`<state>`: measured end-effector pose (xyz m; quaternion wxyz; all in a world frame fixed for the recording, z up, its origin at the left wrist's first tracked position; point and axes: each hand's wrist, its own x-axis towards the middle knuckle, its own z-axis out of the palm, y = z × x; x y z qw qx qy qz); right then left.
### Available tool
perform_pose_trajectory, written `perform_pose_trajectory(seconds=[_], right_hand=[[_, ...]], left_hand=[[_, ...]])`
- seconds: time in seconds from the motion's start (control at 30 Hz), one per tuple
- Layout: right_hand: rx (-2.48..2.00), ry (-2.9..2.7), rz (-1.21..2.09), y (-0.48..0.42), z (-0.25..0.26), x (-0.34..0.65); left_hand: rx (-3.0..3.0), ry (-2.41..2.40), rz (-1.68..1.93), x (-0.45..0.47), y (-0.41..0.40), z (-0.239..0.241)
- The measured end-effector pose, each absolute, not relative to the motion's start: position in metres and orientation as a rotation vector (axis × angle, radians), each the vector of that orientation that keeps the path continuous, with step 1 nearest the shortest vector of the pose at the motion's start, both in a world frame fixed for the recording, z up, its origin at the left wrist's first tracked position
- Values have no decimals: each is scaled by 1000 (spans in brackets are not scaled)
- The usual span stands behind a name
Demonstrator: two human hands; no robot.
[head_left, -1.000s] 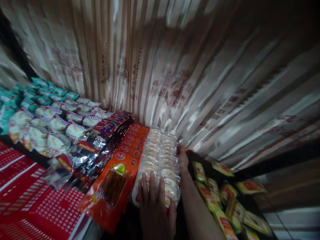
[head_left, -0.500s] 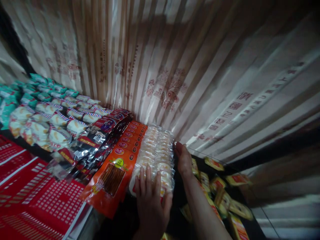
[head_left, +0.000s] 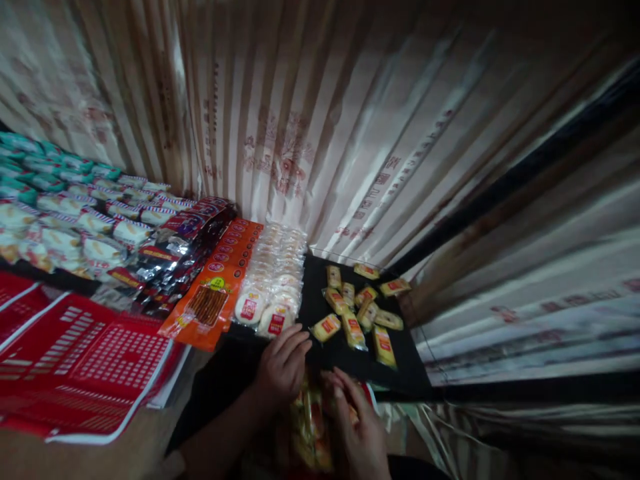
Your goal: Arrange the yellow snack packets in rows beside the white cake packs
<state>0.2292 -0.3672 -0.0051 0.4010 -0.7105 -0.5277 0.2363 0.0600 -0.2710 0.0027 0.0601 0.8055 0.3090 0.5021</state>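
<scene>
My left hand (head_left: 285, 363) is just in front of the rows of clear-wrapped white rice crackers (head_left: 277, 320). Its fingers are loosely bent and slightly apart, with nothing visible in them. Lower and to the right, my right hand (head_left: 357, 420) hovers beside a dim heap of yellow-wrapped snack packs (head_left: 311, 427) close to my body. Its fingers are extended and nothing clearly sits in them. Several loose yellow snack packs (head_left: 353, 327) lie scattered on the black tabletop (head_left: 325, 357) to the right of the crackers.
Left of the crackers lie orange packets (head_left: 213, 300), dark shiny packets (head_left: 175, 260), white snack bags (head_left: 100, 247) and green packets (head_left: 45, 167). A red printed sheet or bag (head_left: 100, 360) hangs at the front left. Pleated printed curtain (head_left: 280, 133) stands behind the table.
Both hands have left the sides of the cracker rows and drawn back toward my body, the right one down to the yellow heap. The view has shifted right, showing more of the scattered packs.
</scene>
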Motion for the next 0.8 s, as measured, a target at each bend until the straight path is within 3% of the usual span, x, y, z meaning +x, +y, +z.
perform_pose_trajectory(seconds=[0.3, 0.5, 0.8], right_hand=[[-2035, -1711, 646, -435, -60, 244], [-2089, -1714, 764, -428, -73, 230], [-1999, -1449, 729, -436, -92, 234]], left_hand=[[2371, 1170, 255, 58, -363, -61], [2205, 1479, 168, 51, -355, -70], [2289, 1337, 209, 45, -366, -59]])
